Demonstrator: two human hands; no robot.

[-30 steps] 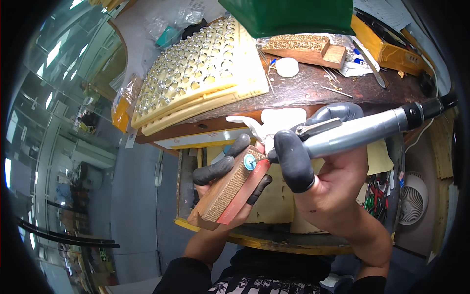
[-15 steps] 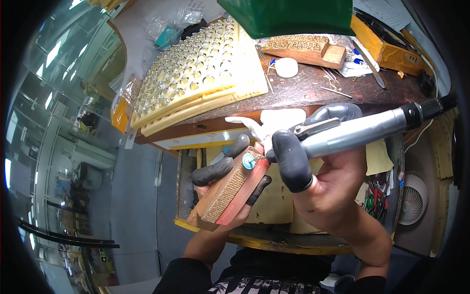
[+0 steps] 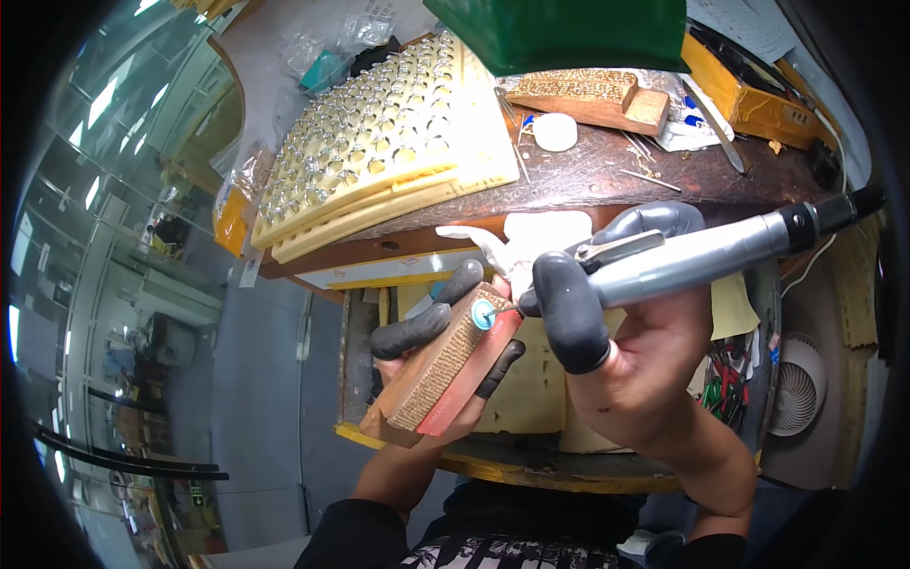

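My left hand (image 3: pixel 413 332), in black finger cots, grips a wooden block (image 3: pixel 439 384) held tilted over the drawer. The block's upper face is covered in small brass-coloured bumps, and a red strip (image 3: pixel 464 381) runs along one side. Near its far end sits a small light-blue round piece (image 3: pixel 483 315). From the right, my right hand (image 3: pixel 654 332) is closed round a silver rotary handpiece (image 3: pixel 701 261) with a lever on its side. The handpiece's thin tip reaches the blue piece; whether it touches cannot be made out. White material (image 3: pixel 545 237) shows behind my fingers.
Stacked cream trays (image 3: pixel 483 171) with several rows of silver rings stand at the back left. A green lamp shade (image 3: pixel 569 33) overhangs the bench. Another wooden block (image 3: pixel 649 112), a white round lid (image 3: pixel 555 132) and a blade (image 3: pixel 716 133) lie behind. Pliers (image 3: pixel 728 384) and a fan (image 3: pixel 799 384) are right.
The handpiece and my right hand have shifted slightly right and down, and more of the thin tip shows beside the blue piece. My left hand and the block have hardly moved.
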